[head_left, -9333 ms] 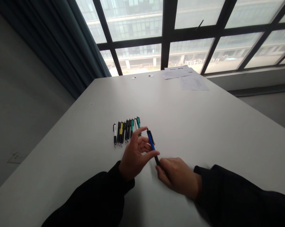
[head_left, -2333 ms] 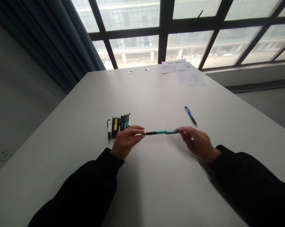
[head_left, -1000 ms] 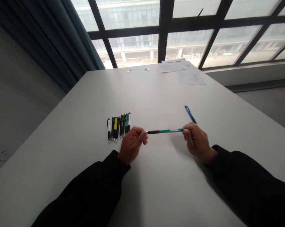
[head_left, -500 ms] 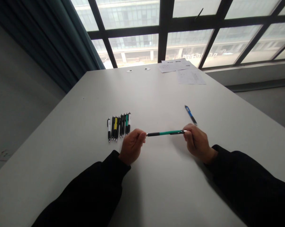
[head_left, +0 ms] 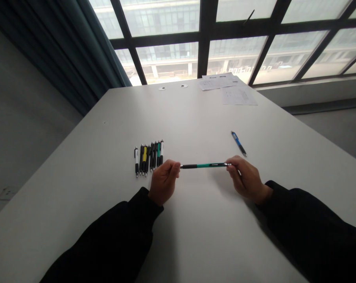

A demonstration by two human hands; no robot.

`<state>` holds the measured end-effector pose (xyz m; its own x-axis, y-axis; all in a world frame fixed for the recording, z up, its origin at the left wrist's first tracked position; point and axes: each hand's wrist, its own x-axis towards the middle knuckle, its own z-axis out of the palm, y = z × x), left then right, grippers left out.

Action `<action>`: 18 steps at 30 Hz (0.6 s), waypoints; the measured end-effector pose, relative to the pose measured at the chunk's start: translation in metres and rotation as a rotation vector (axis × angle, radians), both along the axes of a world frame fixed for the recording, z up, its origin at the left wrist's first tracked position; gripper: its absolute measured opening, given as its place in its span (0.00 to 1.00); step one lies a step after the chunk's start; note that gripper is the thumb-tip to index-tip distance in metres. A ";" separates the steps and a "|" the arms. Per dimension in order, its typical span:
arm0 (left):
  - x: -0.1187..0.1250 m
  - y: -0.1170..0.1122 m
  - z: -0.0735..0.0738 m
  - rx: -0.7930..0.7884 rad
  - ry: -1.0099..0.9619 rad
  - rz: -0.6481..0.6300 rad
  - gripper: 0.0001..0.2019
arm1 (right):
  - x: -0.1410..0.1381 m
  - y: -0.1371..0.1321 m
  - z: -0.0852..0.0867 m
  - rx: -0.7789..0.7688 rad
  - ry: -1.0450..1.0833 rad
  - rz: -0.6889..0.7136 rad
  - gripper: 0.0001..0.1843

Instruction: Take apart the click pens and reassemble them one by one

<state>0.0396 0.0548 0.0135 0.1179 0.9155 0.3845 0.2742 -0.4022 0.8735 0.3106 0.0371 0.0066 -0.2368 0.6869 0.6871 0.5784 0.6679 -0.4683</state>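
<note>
A green ballpoint pen (head_left: 203,166) with a black grip is held nearly level above the table, stretched between both hands. My left hand (head_left: 164,181) is closed on its tip end. The clicker end is pinched by the thumb and fingers of my right hand (head_left: 246,177); the clip now faces me. Just beyond my left hand lies a row of several pens (head_left: 150,158), mostly black, with a yellow one, a green one and white ones among them. A blue pen (head_left: 238,143) lies alone on the table beyond my right hand.
The white table (head_left: 178,114) extends to a dark-framed window (head_left: 203,51). Loose papers (head_left: 239,95) lie at its far right edge, and two small round cable covers (head_left: 162,89) sit at the far edge. A dark curtain (head_left: 98,59) hangs at left.
The green pen has turned about its long axis, bringing its clip round to the visible side. Both hands have shifted very slightly left; the other pens have stayed put.
</note>
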 end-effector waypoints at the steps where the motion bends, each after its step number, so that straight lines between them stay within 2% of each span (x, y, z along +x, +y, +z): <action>1: 0.000 0.000 0.000 -0.001 0.001 0.002 0.19 | 0.000 -0.001 0.001 -0.010 0.002 0.016 0.08; 6: -0.001 -0.001 0.000 -0.022 0.008 -0.010 0.22 | 0.000 -0.001 0.004 -0.044 0.013 0.087 0.07; 18: -0.003 0.002 -0.007 -0.033 0.001 -0.038 0.25 | 0.003 0.001 0.001 -0.010 -0.051 0.071 0.06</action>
